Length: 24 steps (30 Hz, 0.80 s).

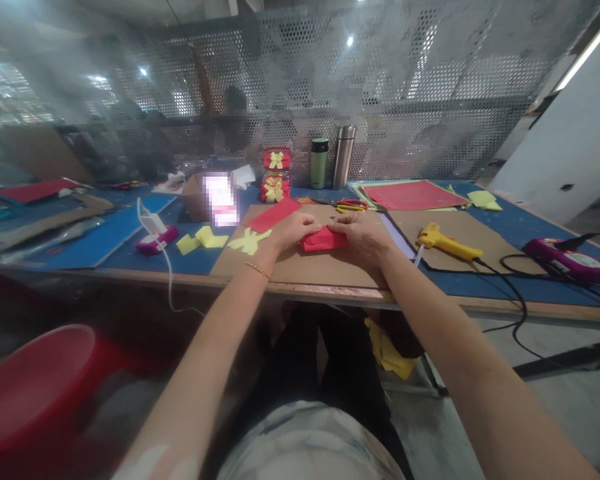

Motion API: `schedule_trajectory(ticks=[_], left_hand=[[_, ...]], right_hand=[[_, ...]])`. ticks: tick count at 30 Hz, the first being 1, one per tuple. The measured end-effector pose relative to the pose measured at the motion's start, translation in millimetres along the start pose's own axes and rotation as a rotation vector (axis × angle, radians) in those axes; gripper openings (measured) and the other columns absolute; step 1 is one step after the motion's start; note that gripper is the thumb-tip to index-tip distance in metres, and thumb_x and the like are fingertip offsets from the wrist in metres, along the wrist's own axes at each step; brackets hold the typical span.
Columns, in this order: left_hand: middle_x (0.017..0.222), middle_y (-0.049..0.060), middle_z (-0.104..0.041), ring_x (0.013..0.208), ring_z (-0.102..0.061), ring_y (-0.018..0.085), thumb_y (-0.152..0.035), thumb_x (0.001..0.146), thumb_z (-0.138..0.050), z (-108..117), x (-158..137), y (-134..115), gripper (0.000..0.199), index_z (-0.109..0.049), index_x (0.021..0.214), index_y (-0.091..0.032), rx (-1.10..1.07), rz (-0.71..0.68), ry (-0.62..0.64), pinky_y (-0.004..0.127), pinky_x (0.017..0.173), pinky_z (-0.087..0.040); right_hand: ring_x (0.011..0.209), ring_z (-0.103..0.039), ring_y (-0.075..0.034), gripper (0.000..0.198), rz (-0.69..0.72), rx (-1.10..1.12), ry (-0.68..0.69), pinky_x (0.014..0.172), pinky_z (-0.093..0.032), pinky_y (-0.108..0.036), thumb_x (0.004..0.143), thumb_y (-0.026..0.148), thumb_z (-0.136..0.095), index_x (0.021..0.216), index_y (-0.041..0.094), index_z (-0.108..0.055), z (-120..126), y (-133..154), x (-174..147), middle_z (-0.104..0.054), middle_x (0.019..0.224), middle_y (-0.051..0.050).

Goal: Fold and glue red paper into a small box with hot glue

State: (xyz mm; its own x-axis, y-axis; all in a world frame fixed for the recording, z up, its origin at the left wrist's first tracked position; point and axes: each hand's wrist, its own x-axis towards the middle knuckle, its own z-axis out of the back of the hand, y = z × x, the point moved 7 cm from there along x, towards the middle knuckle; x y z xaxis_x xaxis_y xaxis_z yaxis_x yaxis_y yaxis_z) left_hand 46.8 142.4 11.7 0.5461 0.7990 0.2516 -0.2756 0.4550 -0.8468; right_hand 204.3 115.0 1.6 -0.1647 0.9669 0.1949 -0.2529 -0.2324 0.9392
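Note:
Both hands are on a small red folded piece (324, 240), which lies on a brown cardboard sheet (290, 270) in front of me. My left hand (295, 230) pinches its left end. My right hand (363, 232) grips the right end, with thumb and fingers closed at its top edge. The fingers hide part of the folds, and whether it is paper or felt I cannot tell. Left of it a flat red strip (275, 215) lies across the cardboard, with a yellow bow-shaped cutout (250, 241) just below.
To the right, a yellow glue gun (447, 241) lies with its cord trailing. Scissors (350, 205) and red sheets (415, 195) are behind the hands. Red boxes with yellow bows (275, 188), a green cup (319, 163) and a steel flask (345, 157) stand at the back.

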Motion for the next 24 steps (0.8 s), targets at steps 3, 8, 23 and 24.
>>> schedule_trajectory(ticks=[3, 8, 23, 24], left_hand=[[0.064, -0.002, -0.045, 0.060, -0.041, 0.011, -0.043, 0.081, -0.066, 2, 0, 3, 0.033, -0.054, 0.063, -0.018, -0.027, 0.024, -0.010, 0.027, 0.057, -0.029], [0.066, -0.002, -0.048, 0.063, -0.044, 0.012, -0.041, 0.080, -0.067, 7, 5, 9, 0.032, -0.053, 0.063, -0.018, -0.010, -0.016, -0.053, 0.027, 0.059, -0.031], [0.062, -0.003, -0.045, 0.057, -0.037, 0.010, -0.046, 0.081, -0.068, 9, 6, 11, 0.037, -0.054, 0.062, -0.018, 0.007, 0.008, -0.068, 0.027, 0.057, -0.025], [0.062, -0.003, -0.044, 0.057, -0.036, 0.010, -0.046, 0.081, -0.068, 10, 6, 12, 0.037, -0.053, 0.061, -0.018, 0.005, 0.007, -0.072, 0.027, 0.057, -0.025]], right_hand=[[0.061, -0.047, -0.015, 0.030, -0.011, 0.025, -0.043, 0.059, -0.034, -0.031, 0.075, 0.046, -0.073, 0.064, 0.020, -0.062, 5, 3, -2, -0.056, 0.061, 0.000], [0.061, -0.046, -0.014, 0.028, -0.026, 0.048, -0.062, 0.058, -0.034, -0.029, 0.073, 0.045, -0.073, 0.064, 0.021, -0.063, 3, 4, -7, -0.057, 0.060, 0.000], [0.058, -0.043, -0.013, 0.031, -0.025, -0.005, -0.071, 0.059, -0.032, -0.031, 0.073, 0.047, -0.073, 0.062, 0.020, -0.063, 8, 12, -8, -0.054, 0.060, 0.001], [0.058, -0.043, -0.013, 0.031, -0.025, -0.004, -0.068, 0.059, -0.033, -0.031, 0.074, 0.047, -0.073, 0.062, 0.020, -0.062, 7, 12, -7, -0.054, 0.060, 0.001]])
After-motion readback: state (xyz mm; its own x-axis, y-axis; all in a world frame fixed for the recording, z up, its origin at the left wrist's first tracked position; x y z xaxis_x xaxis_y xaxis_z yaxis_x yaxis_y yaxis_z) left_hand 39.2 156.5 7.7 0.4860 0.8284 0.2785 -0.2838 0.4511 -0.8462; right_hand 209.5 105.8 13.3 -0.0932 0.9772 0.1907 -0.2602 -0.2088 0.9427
